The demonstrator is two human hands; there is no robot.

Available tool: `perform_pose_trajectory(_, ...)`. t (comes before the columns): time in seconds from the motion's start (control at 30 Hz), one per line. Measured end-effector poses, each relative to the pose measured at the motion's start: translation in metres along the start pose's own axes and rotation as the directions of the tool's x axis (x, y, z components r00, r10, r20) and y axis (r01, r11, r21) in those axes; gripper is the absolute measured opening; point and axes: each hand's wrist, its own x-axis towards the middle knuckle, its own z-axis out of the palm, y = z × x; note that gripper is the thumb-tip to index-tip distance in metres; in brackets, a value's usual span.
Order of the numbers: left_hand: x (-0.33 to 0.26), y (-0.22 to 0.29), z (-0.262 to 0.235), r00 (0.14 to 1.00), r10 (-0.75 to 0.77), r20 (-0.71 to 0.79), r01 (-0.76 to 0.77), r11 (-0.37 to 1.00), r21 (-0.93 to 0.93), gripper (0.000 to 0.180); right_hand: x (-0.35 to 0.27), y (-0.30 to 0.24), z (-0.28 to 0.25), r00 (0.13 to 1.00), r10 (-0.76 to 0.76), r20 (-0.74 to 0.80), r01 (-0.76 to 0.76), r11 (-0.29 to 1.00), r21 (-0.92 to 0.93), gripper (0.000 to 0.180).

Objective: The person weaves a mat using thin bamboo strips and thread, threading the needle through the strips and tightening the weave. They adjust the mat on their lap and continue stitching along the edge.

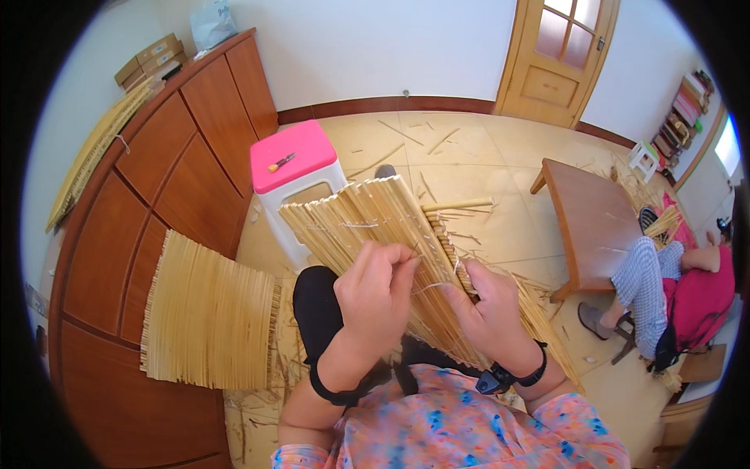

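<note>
A mat of straight straw-coloured stalks (344, 219) lies slanted across my lap, with pale stitches running over it. My right hand (488, 305) grips its right edge, thumb on top and fingers curled beneath. A white thread (428, 288) loops over the stalks beside that thumb. Above the middle of the mat, my left hand (376, 285) is closed in a pinch near the right edge. Whatever is between its fingertips is too small to make out. Along the mat's right side runs a bound row of stalk ends (441, 234), with one loose stalk (461, 205) jutting out.
A second stalk mat (211, 313) leans against the wooden cabinet (109, 234) at left. Ahead is a pink-topped stool (293, 156) bearing a small cutting tool (281, 162). Right, a person in pink (703, 297) sits by a low wooden table (594, 227). Stalk scraps litter the tiled floor.
</note>
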Motion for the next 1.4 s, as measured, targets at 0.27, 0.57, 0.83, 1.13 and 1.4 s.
perform_pose_trajectory(0.27, -0.052, 0.016, -0.064, 0.971, 0.035, -0.236, -0.019, 0.998, 0.068, 0.010, -0.031, -0.057, 0.006, 0.899, -0.427, 0.098, 0.435, 0.897, -0.081, 0.037)
perform_pose_trajectory(0.57, -0.103, 0.061, -0.108, 0.765, -0.620, -0.172, 0.457, 0.712, -0.533, 0.057, -0.054, -0.097, 0.024, 0.741, -0.660, 0.126, 0.667, 0.702, -0.250, 0.029)
perform_pose_trajectory(0.83, -0.094, 0.050, -0.106, 0.759, -0.594, -0.266, 0.363, 0.725, -0.585, 0.042, -0.056, -0.099, 0.029, 0.692, -0.709, 0.139, 0.711, 0.635, -0.301, 0.030)
perform_pose_trajectory(1.13, -0.092, -0.035, -0.096, 0.797, -0.493, -0.349, 0.235, 0.786, -0.572, 0.026, -0.003, -0.061, 0.115, 0.722, -0.670, 0.175, 0.685, 0.655, -0.320, 0.041)
perform_pose_trajectory(1.4, -0.146, -0.112, -0.083, 0.730, -0.557, -0.395, 0.266, 0.765, -0.587, 0.032, 0.011, 0.004, 0.190, 0.652, -0.749, 0.120, 0.757, 0.632, -0.169, 0.039)
